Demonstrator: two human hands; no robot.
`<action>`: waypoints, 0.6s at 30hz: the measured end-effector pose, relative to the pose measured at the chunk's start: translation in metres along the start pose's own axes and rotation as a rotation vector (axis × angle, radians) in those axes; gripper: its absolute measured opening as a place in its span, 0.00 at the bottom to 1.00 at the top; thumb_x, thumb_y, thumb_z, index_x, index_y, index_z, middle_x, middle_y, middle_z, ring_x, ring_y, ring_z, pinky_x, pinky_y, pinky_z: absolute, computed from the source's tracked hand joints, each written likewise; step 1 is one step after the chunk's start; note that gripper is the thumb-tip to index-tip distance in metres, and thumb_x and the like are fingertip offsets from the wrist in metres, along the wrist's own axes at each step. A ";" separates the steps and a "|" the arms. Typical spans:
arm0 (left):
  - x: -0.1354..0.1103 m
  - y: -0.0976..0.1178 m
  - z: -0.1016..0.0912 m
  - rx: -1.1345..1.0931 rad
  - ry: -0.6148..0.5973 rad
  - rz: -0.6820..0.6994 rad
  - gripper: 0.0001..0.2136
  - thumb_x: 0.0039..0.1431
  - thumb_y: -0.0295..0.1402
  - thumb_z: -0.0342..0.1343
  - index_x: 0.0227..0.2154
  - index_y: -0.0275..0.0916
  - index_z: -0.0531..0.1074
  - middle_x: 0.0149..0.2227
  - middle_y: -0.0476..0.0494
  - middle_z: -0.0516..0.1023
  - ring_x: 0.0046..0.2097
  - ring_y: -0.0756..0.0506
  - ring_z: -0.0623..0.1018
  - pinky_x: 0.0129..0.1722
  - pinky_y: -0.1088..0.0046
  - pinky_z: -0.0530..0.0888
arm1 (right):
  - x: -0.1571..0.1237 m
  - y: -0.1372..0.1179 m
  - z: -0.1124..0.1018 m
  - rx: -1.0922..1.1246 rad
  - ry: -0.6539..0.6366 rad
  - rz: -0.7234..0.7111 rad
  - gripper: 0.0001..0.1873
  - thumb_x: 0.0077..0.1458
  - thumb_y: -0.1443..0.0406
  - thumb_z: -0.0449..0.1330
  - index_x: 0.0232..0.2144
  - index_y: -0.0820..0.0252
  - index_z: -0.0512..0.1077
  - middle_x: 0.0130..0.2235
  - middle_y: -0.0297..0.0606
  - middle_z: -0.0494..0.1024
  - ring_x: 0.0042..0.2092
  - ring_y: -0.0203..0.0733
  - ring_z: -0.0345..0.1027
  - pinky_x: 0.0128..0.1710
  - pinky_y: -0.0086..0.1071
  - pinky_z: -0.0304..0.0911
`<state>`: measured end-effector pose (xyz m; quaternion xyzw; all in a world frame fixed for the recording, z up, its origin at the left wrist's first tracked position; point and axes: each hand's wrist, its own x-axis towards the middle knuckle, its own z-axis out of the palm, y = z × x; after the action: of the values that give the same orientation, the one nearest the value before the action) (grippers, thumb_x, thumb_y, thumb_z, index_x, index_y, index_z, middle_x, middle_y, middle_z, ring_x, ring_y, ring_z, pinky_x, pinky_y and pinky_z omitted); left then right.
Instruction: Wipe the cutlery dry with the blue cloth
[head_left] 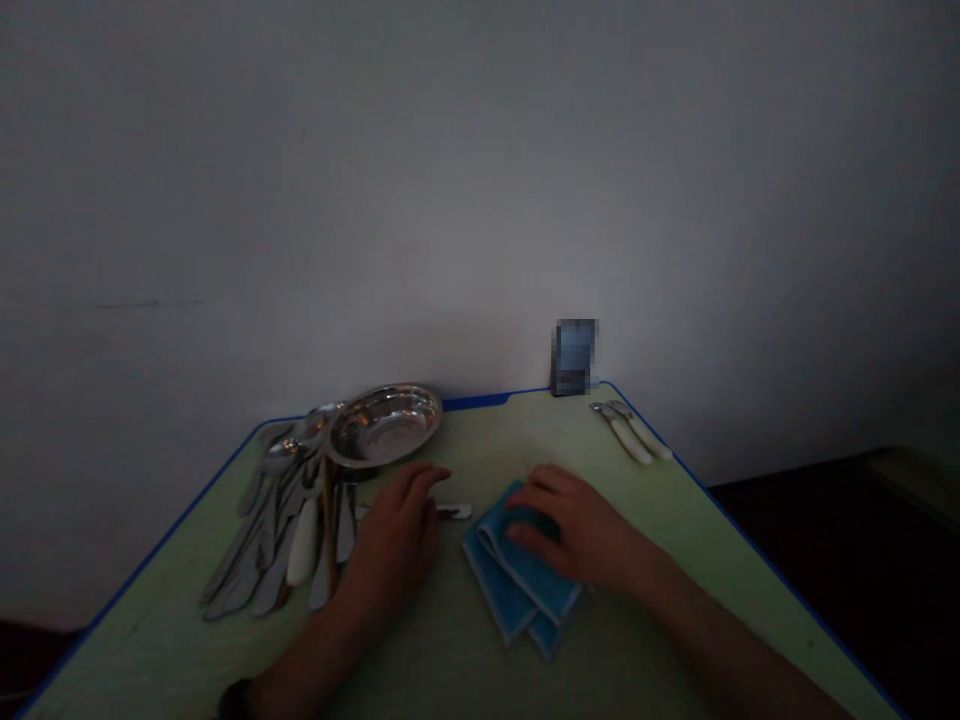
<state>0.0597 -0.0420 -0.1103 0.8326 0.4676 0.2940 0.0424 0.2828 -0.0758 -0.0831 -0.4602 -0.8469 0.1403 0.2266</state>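
My left hand (401, 515) is over the table, just right of the cutlery pile. Its fingers stretch loosely to the right, above a flat metal utensil (454, 511) lying crosswise; the hand covers the middle of it, so its kind is unclear. My right hand (574, 520) rests over a folded blue cloth (517, 570) with pale edging. Thumb and fingers are curved and apart on the cloth's upper part, which lies on the table. Slight blur softens the right fingertips.
A shiny metal bowl (386, 425) stands at the back left. Beside it lies a pile of spoons and other cutlery (274, 520), some with white handles. Two white-handled utensils (634, 438) lie back right. A phone-like device (574, 358) leans on the wall. Blue edging borders the green table (660, 640).
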 end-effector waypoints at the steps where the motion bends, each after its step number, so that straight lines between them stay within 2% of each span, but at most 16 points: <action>1: -0.005 -0.002 -0.003 0.081 -0.008 -0.005 0.16 0.55 0.26 0.43 0.46 0.37 0.65 0.47 0.36 0.67 0.47 0.39 0.69 0.45 0.60 0.66 | -0.001 -0.005 0.004 0.002 -0.057 -0.031 0.19 0.53 0.53 0.51 0.43 0.55 0.68 0.38 0.38 0.68 0.41 0.41 0.60 0.43 0.35 0.57; 3: -0.014 -0.004 -0.007 0.231 -0.059 0.001 0.17 0.55 0.27 0.44 0.48 0.37 0.64 0.48 0.36 0.68 0.47 0.38 0.69 0.45 0.56 0.66 | -0.002 -0.010 0.012 -0.020 -0.081 -0.019 0.28 0.45 0.48 0.56 0.46 0.55 0.65 0.41 0.40 0.67 0.44 0.44 0.59 0.45 0.39 0.57; 4: -0.017 -0.004 -0.008 0.290 -0.087 0.006 0.17 0.56 0.28 0.45 0.48 0.37 0.65 0.47 0.37 0.68 0.46 0.37 0.69 0.44 0.55 0.66 | -0.001 -0.010 0.016 -0.043 -0.067 0.007 0.30 0.44 0.49 0.57 0.47 0.54 0.64 0.43 0.41 0.67 0.45 0.45 0.58 0.46 0.40 0.56; 7: -0.021 -0.003 -0.009 0.355 -0.167 0.031 0.16 0.58 0.32 0.45 0.48 0.39 0.66 0.47 0.40 0.71 0.45 0.39 0.70 0.44 0.57 0.68 | 0.002 0.000 0.020 -0.156 -0.005 0.096 0.24 0.50 0.55 0.54 0.49 0.56 0.63 0.46 0.43 0.66 0.47 0.46 0.58 0.48 0.42 0.55; 12: -0.021 -0.005 -0.010 0.245 -0.219 0.105 0.13 0.59 0.28 0.44 0.44 0.39 0.69 0.44 0.42 0.73 0.43 0.43 0.71 0.39 0.65 0.72 | 0.008 0.019 0.021 -0.337 0.092 0.263 0.19 0.56 0.65 0.46 0.48 0.65 0.66 0.47 0.45 0.69 0.47 0.47 0.60 0.49 0.42 0.55; 15: -0.025 -0.005 -0.014 0.142 -0.280 0.164 0.13 0.57 0.24 0.45 0.43 0.41 0.69 0.43 0.43 0.73 0.43 0.45 0.71 0.40 0.68 0.72 | 0.008 0.022 0.025 -0.373 0.120 0.273 0.19 0.56 0.66 0.46 0.48 0.65 0.66 0.47 0.45 0.69 0.47 0.47 0.60 0.48 0.41 0.57; 18: -0.031 -0.001 -0.017 0.110 -0.306 0.199 0.16 0.55 0.21 0.47 0.45 0.43 0.67 0.44 0.45 0.72 0.44 0.44 0.71 0.42 0.66 0.71 | 0.007 0.023 0.029 -0.387 0.136 0.255 0.19 0.55 0.65 0.47 0.47 0.65 0.67 0.47 0.45 0.69 0.47 0.47 0.60 0.47 0.41 0.58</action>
<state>0.0375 -0.0697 -0.1105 0.9107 0.3865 0.1406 0.0381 0.2814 -0.0580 -0.1166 -0.6065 -0.7759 -0.0286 0.1711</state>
